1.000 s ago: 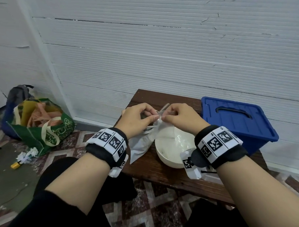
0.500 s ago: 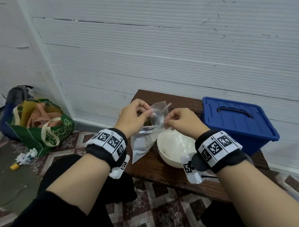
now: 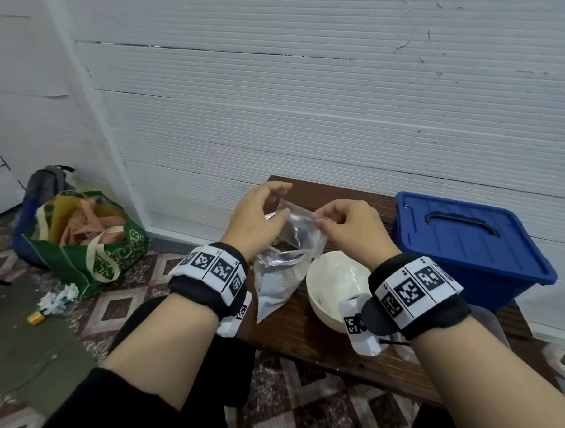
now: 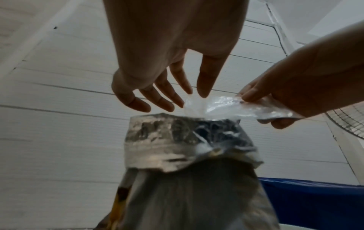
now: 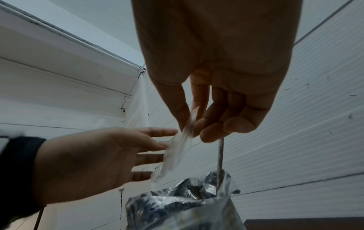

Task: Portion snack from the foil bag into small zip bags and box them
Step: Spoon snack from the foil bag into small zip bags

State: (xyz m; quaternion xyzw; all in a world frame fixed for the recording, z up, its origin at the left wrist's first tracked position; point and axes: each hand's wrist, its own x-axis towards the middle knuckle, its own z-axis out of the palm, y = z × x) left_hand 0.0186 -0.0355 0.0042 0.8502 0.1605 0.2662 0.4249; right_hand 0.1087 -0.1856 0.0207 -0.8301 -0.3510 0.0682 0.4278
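Fingers of the right hand [image 3: 349, 228] pinch one edge of a clear small zip bag [image 3: 299, 227], which hangs above the open mouth of the foil bag [image 3: 277, 278]; a thin metal rod also runs down from that hand into the foil bag in the right wrist view. The left hand [image 3: 259, 221] is spread with straight fingers, its fingertips [image 4: 178, 104] just beside the zip bag's free edge, holding nothing. The foil bag stands on the brown bench [image 3: 299, 336], leaning near its front-left edge, with a white bowl [image 3: 333, 286] touching or just beside it on the right. A closed blue box [image 3: 470, 247] sits on the bench's right end against the wall. Left of the bench lies open tiled floor, with a green tote bag [image 3: 91, 244] well apart.
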